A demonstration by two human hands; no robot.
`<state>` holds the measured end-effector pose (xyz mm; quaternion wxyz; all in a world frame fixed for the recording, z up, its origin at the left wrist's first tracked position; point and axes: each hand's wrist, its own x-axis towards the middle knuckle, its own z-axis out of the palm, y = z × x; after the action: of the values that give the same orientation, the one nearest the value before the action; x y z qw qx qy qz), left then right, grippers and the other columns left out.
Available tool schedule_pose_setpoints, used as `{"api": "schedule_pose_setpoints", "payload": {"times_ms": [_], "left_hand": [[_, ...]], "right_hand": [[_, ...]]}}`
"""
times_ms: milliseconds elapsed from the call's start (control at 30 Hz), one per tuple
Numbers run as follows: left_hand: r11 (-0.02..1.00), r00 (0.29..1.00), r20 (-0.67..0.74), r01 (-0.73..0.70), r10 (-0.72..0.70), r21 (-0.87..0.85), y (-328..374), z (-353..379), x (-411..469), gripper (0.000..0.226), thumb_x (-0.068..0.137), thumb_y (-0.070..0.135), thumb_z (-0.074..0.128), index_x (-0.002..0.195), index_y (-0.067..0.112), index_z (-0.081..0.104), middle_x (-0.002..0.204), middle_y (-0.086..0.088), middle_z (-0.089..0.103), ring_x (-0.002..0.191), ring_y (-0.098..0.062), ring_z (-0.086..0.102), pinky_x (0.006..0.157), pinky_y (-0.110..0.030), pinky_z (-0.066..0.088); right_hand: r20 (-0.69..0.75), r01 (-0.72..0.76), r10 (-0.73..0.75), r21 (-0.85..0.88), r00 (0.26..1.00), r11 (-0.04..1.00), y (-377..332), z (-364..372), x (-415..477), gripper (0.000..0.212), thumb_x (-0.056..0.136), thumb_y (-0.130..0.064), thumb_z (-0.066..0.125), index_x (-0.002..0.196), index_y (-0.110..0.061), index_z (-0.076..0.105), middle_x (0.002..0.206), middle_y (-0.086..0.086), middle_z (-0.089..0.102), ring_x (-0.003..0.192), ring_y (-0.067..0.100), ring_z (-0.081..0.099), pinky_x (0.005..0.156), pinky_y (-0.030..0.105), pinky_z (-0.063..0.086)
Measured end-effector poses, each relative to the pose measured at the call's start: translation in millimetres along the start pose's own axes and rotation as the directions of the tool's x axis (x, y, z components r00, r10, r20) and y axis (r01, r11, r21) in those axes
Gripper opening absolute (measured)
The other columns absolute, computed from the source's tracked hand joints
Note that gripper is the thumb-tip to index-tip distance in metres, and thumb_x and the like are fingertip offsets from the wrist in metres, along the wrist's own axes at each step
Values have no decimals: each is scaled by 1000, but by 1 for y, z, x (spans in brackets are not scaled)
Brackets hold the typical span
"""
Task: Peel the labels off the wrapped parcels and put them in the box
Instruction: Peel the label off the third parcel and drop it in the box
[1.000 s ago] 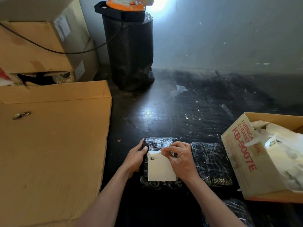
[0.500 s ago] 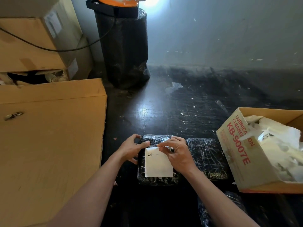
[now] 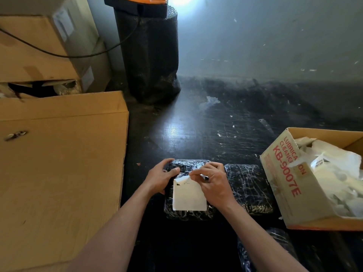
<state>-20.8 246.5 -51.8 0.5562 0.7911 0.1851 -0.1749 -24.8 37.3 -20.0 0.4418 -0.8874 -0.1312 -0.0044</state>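
The left hand [image 3: 161, 176] grips the far left corner of the parcel [image 3: 186, 213], fingers curled on the wrap. The right hand [image 3: 211, 182] pinches the label [image 3: 188, 197] at its top edge (only that edge looks lifted). To peel well, the person should pull low and slowly toward themselves while 1 hand pins the parcel. The box [image 3: 284, 193] waits at right.

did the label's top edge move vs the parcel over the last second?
Yes. The white label lay flat a second ago; now its top edge is curled up off the black wrapped parcel, pinched by the right hand. The left hand holds the parcel.
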Motion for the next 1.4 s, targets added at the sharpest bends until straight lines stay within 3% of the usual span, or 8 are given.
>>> {"api": "schedule_pose_setpoints", "payload": {"times_ms": [167,500,733,867,1067,1200,1300,1400], "left_hand": [[1000,999,-29,-16,16,8,0,3,-1,49,94,47,68,140,43,53,112,-5,65,90,-24,73,62,-38,63],[996,992,-110,-56,64,72,-3,8,-2,50,94,52,66,141,45,52,119,-5,63,98,-18,66,70,-30,57],[993,988,-137,-51,65,103,-1,12,-2,49,93,54,65,139,44,53,117,-1,63,104,-22,66,94,-45,58],[987,984,-166,-42,67,152,1,14,-3,48,92,55,65,138,42,56,118,-2,65,109,-24,65,99,-44,54],[978,981,-188,-7,48,210,6,19,-7,53,91,61,61,140,42,53,125,-2,66,113,-25,64,98,-44,54],[998,984,-180,1,11,65,0,19,-18,56,86,68,62,135,41,58,113,2,68,103,-21,67,94,-47,58],[994,992,-119,31,-43,-103,-14,16,-24,62,86,63,66,143,44,51,123,-3,67,105,-23,69,88,-48,61],[957,995,10,101,-102,-272,-24,19,-44,53,102,39,59,151,47,41,124,-3,67,104,-19,70,75,-38,60]], "right_hand": [[-6,-16,16,29,1000,999,-2,-3,-6,9,83,-29,80,88,-37,79,83,-25,67,113,-4,39,99,51,42],[-8,-25,26,59,1000,998,-11,-4,-18,11,83,-31,80,87,-42,78,97,-29,66,112,-1,41,99,50,43],[-2,-40,40,73,999,997,-17,-10,-27,15,82,-30,80,87,-43,77,97,-31,65,111,3,42,99,50,43],[-15,-43,45,78,999,996,-17,-12,-32,19,81,-32,80,83,-50,75,95,-27,66,111,1,42,100,52,41],[-19,-102,105,107,994,989,-16,-19,-31,16,83,-27,80,87,-42,78,94,-28,66,112,3,41,98,39,45],[13,-140,139,101,990,985,-19,-24,-27,13,85,-28,78,94,-35,79,98,-21,68,115,7,41,96,28,42],[36,-152,149,102,988,983,-22,-25,-27,13,87,-25,77,96,-34,78,102,-21,65,117,9,41,91,18,39],[52,-140,136,92,989,986,-22,-24,-29,12,90,-23,74,96,-33,77,103,-23,63,117,12,41,94,27,41]]}}
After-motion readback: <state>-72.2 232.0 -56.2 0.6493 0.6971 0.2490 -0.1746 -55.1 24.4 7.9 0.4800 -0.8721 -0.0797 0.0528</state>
